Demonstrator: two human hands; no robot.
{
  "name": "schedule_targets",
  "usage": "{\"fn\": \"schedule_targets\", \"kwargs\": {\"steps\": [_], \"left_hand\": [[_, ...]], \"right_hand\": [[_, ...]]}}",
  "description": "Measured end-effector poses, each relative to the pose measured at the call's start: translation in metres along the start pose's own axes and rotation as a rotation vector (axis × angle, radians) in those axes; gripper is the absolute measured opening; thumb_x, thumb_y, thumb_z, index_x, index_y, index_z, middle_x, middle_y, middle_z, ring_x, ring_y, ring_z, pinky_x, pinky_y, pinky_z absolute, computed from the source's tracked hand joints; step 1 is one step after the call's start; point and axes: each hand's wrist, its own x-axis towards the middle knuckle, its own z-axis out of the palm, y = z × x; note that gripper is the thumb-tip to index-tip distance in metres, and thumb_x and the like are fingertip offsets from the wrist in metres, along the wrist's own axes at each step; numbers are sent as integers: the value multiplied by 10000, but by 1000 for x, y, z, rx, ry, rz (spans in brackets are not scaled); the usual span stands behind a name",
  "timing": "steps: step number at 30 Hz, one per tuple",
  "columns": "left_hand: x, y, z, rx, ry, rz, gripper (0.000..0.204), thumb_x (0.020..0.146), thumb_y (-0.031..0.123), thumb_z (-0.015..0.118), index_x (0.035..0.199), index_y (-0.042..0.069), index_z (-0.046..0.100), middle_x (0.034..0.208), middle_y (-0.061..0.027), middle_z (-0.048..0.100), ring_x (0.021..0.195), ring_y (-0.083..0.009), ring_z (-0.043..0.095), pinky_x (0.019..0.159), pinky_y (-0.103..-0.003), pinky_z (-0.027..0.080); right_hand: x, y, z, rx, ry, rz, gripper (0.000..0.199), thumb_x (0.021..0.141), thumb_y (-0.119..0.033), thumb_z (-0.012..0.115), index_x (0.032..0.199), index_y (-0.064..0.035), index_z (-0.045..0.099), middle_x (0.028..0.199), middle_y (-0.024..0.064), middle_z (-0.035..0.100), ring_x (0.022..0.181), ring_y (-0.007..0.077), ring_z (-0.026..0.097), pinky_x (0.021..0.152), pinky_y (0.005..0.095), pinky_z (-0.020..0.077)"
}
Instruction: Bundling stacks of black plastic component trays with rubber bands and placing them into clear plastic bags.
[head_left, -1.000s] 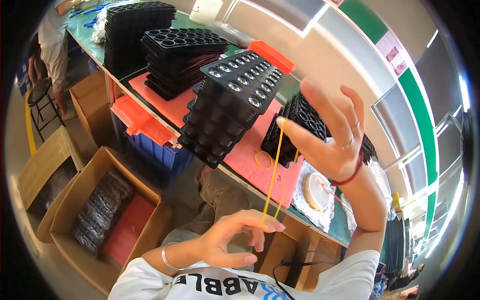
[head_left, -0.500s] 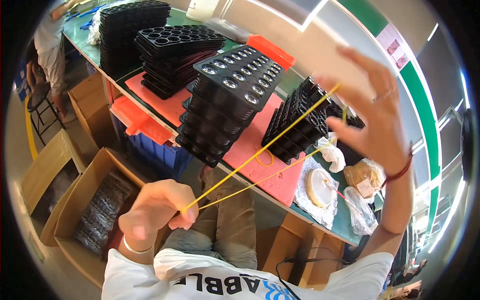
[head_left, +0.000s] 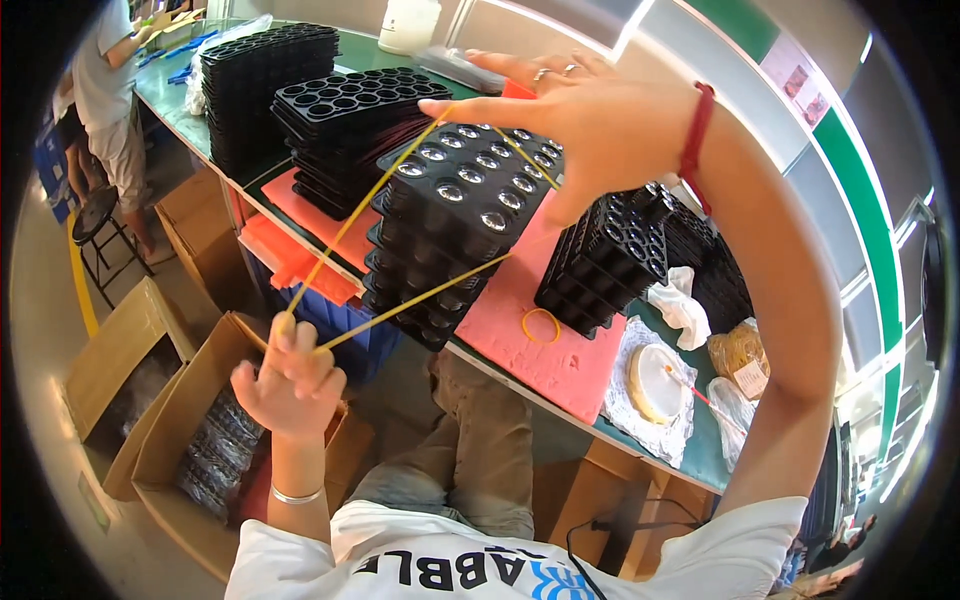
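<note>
Yellow rubber band (head_left: 400, 215), thin, stretched taut into a long narrow loop between both hands. Left hand (head_left: 288, 375) closed, pinching one end low, above a cardboard box (head_left: 180, 450). Right hand (head_left: 560, 110) spread, fingers hooked through the other end, over a stack of black cavity trays (head_left: 460, 220). Band's two strands run across the stack's top and side. A spare rubber band (head_left: 541, 325) lies on the red mat (head_left: 530, 350).
</note>
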Motion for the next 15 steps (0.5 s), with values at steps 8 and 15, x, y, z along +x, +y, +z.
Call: {"fn": "schedule_targets", "kwargs": {"steps": [8, 15], "left_hand": [[11, 0, -19, -79, 240, 18, 206, 905, 280, 424, 888, 75, 412, 712, -2, 401, 546, -104, 345, 541, -255, 322], [14, -28, -73, -4, 529, -99, 181, 911, 245, 470, 757, 160, 427, 559, 84, 313, 449, -38, 275, 436, -193, 249]], "right_hand": [[25, 4, 4, 122, -257, -24, 1121, 470, -508, 782, 1410, -394, 180, 1493, 145, 82, 1328, 397, 210, 1048, 486, 255], [26, 8, 11, 299, -280, -86, 1053, 523, -320, 794, 1411, -332, 227, 1455, 213, 170, 1290, 402, 284, 1025, 437, 288]]}}
